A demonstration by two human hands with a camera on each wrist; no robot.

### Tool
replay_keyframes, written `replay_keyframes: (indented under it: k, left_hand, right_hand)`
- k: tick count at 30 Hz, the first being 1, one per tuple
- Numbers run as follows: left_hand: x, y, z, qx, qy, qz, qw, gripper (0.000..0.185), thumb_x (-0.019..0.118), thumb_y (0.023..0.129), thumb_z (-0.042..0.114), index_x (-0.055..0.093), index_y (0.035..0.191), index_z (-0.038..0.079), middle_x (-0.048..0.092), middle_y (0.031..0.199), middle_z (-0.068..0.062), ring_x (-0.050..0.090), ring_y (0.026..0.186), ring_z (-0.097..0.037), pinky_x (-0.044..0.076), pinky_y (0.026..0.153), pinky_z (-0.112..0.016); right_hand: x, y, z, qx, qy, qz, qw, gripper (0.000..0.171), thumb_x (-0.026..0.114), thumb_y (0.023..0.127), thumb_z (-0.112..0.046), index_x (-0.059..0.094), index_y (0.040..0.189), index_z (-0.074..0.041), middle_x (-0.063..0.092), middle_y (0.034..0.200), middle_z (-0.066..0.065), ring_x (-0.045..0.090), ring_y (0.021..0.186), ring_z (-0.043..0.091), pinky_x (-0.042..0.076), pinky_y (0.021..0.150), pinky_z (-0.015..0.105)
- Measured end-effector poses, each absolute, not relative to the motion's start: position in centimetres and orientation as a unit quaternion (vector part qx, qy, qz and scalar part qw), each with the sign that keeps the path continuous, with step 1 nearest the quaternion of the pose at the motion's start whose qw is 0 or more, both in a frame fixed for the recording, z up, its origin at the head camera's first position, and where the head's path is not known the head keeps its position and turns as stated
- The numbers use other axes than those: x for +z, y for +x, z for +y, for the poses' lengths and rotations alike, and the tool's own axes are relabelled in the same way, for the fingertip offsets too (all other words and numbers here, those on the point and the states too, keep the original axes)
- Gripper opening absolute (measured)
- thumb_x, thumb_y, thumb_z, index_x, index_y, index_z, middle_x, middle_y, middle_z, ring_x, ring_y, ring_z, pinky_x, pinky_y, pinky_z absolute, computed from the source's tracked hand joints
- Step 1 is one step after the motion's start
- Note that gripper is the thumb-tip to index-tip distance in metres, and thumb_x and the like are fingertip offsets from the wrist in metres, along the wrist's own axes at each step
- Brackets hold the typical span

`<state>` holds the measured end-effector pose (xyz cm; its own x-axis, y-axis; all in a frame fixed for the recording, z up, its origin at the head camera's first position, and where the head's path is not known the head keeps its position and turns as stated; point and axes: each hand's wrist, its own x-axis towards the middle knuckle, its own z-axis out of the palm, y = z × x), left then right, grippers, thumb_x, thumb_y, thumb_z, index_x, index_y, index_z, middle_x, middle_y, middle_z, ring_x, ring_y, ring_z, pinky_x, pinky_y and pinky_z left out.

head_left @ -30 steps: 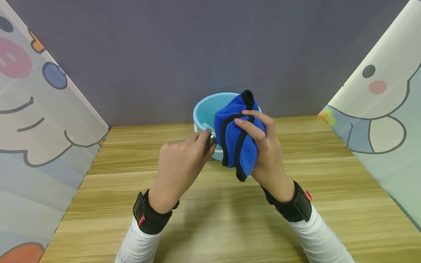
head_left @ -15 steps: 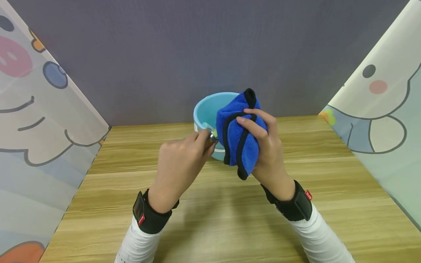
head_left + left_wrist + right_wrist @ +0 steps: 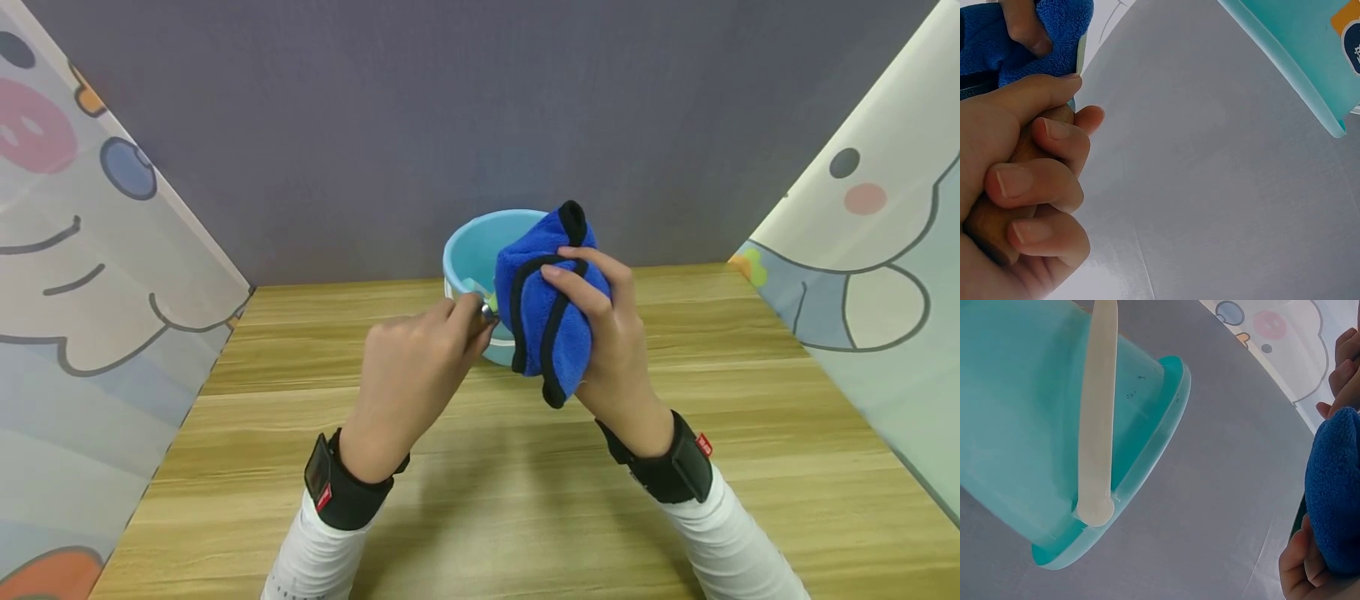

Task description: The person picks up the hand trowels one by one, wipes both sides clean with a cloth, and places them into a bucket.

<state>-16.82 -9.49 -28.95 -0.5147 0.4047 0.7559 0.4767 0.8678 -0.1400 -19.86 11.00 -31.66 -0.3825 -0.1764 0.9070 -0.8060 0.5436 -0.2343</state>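
In the head view my left hand [image 3: 416,367] grips a short wooden handle [image 3: 997,219], its fingers curled round the wood in the left wrist view. A metal collar [image 3: 488,312] and a bit of light green [image 3: 492,300] show past the fist; the rest of this tool is hidden behind the cloth. My right hand [image 3: 611,333] holds a folded blue towel [image 3: 536,308] with black edging around the tool's hidden end. Both hands are raised in front of a light blue bucket [image 3: 487,242], overlapping it in the head view.
The bucket has a white handle [image 3: 1097,419] and stands at the back of the wood-grain table [image 3: 480,517], near a grey wall [image 3: 465,108]. Panels with cartoon prints rise at the left [image 3: 97,350] and right [image 3: 862,217].
The towel and right hand have shifted slightly to the right and up, so more of the collar and green part shows. The left hand keeps its grip, almost still.
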Motion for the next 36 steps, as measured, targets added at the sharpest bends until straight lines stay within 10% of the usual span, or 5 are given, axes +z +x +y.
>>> replay_keyframes:
  k: [36]
  left_hand:
    - [-28.79,-16.97,-9.67,-0.048,-0.242,-0.865,0.437,0.024,0.070,0.096,0.024,0.057,0.082,0.009,0.041,0.055,0.004,0.028,0.041,-0.008,0.020,0.040,-0.024]
  right_hand:
    - [-31.29,-20.14,11.43,0.359,0.290,-0.750,0.474,0.067,0.079,0.082,0.006,0.047,0.134,-0.023,0.047,0.141,0.021,0.057,0.131,0.043,0.050,0.107,0.053]
